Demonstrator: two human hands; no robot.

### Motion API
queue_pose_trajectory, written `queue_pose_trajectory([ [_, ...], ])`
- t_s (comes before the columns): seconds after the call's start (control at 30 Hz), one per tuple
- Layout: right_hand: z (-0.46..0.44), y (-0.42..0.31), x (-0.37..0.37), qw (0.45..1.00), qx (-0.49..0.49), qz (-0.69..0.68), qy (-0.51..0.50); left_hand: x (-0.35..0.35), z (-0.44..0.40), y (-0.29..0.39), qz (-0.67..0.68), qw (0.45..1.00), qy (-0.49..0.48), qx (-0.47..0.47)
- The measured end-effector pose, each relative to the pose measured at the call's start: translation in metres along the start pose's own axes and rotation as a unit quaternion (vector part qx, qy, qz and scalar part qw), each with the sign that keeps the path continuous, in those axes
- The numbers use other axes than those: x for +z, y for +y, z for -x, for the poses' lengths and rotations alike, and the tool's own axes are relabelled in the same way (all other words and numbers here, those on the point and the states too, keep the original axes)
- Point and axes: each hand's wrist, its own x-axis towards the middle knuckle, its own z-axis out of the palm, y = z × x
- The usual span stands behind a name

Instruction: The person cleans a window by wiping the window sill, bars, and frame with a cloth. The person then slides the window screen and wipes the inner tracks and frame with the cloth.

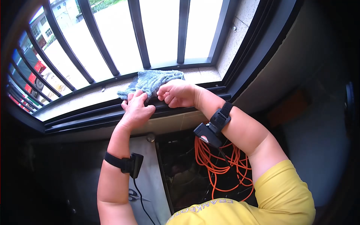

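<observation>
A crumpled blue-grey cloth point(155, 80) lies on the window ledge point(202, 75), just inside the dark bars. At the cloth's lower left edge is my left hand point(137, 108), back upward, its fingertips on the fabric and its thumb held apart. My right hand point(176, 93) is at the cloth's right side with its fingers curled inward; whether they pinch a bit of the fabric is hard to make out. Beneath both hands runs the black window track point(93, 117).
Dark vertical bars point(138, 33) stand beyond the ledge. Below are a coil of orange cable point(212, 165), a grey panel point(150, 168) with scissors point(134, 195), and a dark glossy surface. Black devices are strapped to both forearms, each with a cable.
</observation>
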Motion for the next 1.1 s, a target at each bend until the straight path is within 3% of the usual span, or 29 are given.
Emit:
queue_pose_trajectory([
  [0.03, -0.002, 0.001, -0.002, 1.000, 0.000, -0.001, -0.002, -0.003, -0.001, 0.002, 0.003, 1.000, -0.019, -0.010],
  [0.1, -0.006, 0.004, -0.006, 0.974, -0.045, 0.217, 0.042, 0.002, 0.000, 0.001, -0.003, 1.000, -0.008, -0.009],
  [0.13, -0.003, 0.002, 0.002, 0.974, -0.047, 0.217, 0.039, 0.003, 0.000, 0.000, -0.009, 1.000, 0.006, -0.007],
  [0.17, 0.000, 0.003, 0.010, 0.862, -0.121, 0.479, 0.110, 0.006, 0.003, 0.001, -0.010, 1.000, 0.026, -0.004],
  [0.2, 0.001, 0.002, 0.018, 0.672, -0.186, 0.696, 0.172, 0.008, 0.005, 0.002, -0.032, 0.999, 0.035, -0.004],
  [0.23, 0.011, -0.003, 0.029, 0.667, -0.109, 0.712, 0.192, 0.008, 0.007, 0.005, -0.049, 0.998, 0.037, -0.007],
  [0.27, 0.018, -0.005, 0.030, 0.651, -0.125, 0.722, 0.197, 0.008, 0.009, 0.007, -0.065, 0.997, 0.039, -0.012],
  [0.37, 0.027, -0.007, 0.016, 0.674, -0.120, 0.704, 0.188, 0.005, 0.013, 0.014, -0.096, 0.992, 0.074, -0.022],
  [0.43, 0.043, -0.002, 0.019, 0.618, -0.109, 0.744, 0.230, 0.004, 0.012, 0.018, -0.106, 0.990, 0.087, -0.023],
  [0.47, 0.047, -0.003, 0.023, 0.618, -0.105, 0.745, 0.229, 0.004, 0.011, 0.021, -0.111, 0.990, 0.082, -0.014],
  [0.53, 0.051, -0.006, 0.030, 0.581, -0.021, 0.773, 0.254, 0.004, 0.009, 0.023, -0.118, 0.990, 0.080, -0.006],
  [0.77, 0.029, -0.002, 0.014, 0.609, -0.097, 0.746, 0.250, 0.010, 0.007, 0.013, -0.051, 0.997, 0.060, -0.004],
  [0.83, 0.017, -0.007, 0.021, 0.777, -0.116, 0.593, 0.175, 0.010, 0.005, 0.008, -0.038, 0.998, 0.054, -0.005],
  [0.93, 0.012, -0.010, 0.032, 0.927, -0.049, 0.327, 0.175, 0.008, 0.006, 0.008, -0.019, 0.999, 0.046, -0.010],
  [1.0, 0.019, -0.004, 0.035, 0.985, -0.062, 0.100, 0.127, 0.006, 0.004, 0.007, 0.005, 0.999, 0.031, -0.021],
  [1.07, 0.017, 0.007, 0.028, 0.988, -0.050, -0.079, 0.120, 0.008, 0.000, 0.005, 0.022, 0.999, 0.037, -0.023],
  [1.1, 0.015, 0.012, 0.028, 0.987, -0.070, -0.093, 0.113, 0.007, -0.001, 0.004, 0.020, 0.999, 0.041, -0.024],
])
